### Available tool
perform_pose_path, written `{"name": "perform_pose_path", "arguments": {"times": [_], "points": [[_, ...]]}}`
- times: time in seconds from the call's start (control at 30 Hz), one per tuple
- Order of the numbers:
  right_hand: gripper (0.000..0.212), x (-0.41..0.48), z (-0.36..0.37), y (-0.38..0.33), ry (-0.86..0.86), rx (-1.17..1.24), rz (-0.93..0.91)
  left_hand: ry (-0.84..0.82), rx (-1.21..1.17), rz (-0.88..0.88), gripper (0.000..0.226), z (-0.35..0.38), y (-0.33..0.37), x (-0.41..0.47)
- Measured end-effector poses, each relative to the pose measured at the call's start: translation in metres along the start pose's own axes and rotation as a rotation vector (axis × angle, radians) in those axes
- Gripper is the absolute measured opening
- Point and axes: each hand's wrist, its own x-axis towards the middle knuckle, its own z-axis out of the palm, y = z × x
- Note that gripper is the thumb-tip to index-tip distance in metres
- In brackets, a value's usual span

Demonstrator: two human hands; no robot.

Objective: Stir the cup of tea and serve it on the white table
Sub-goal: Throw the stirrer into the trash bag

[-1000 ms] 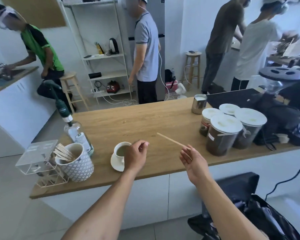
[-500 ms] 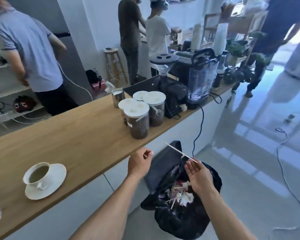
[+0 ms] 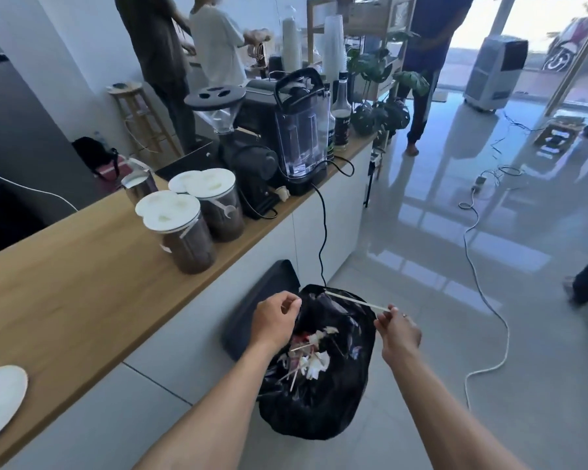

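Observation:
My right hand pinches one end of a thin wooden stir stick, which points left and away above the open black rubbish bag on the floor. My left hand hovers over the bag's left rim with fingers curled, holding nothing. Only the rim of the white saucer shows at the far left on the wooden counter; the cup itself is out of view.
Two lidded jars of brown grounds, a steel milk jug, a grinder and a blender stand along the counter. A black cable drops toward the bag. White cables cross the tiled floor. People stand behind the counter and at right.
My view has swung right from the cup toward the rubbish bag. Both hands have moved off the counter and now hang over the bag, the right one carrying the stick.

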Motion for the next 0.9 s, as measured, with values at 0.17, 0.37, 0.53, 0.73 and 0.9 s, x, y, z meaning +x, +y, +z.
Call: {"name": "perform_pose_path", "arguments": {"times": [0.17,0.37,0.53,0.73,0.9], "points": [[0.015,0.019,0.013,0.008,0.044,-0.114,-0.036,0.019,0.026,-0.019,0.012,0.000,-0.009,0.013],[0.019,0.036,0.032,0.036,-0.023,-0.355,-0.059,0.003,0.048,-0.065,0.012,0.009,-0.022,0.024],[0.036,0.043,0.029,0.066,-0.169,-0.756,0.105,-0.063,0.070,-0.105,0.013,0.015,-0.033,0.025],[0.030,0.050,0.016,0.063,-0.251,-0.753,0.171,-0.112,0.089,-0.148,0.015,0.014,-0.044,0.022],[0.030,0.038,0.014,0.055,-0.319,-0.907,-0.054,-0.141,0.096,-0.151,0.014,0.018,-0.040,0.020]]}}
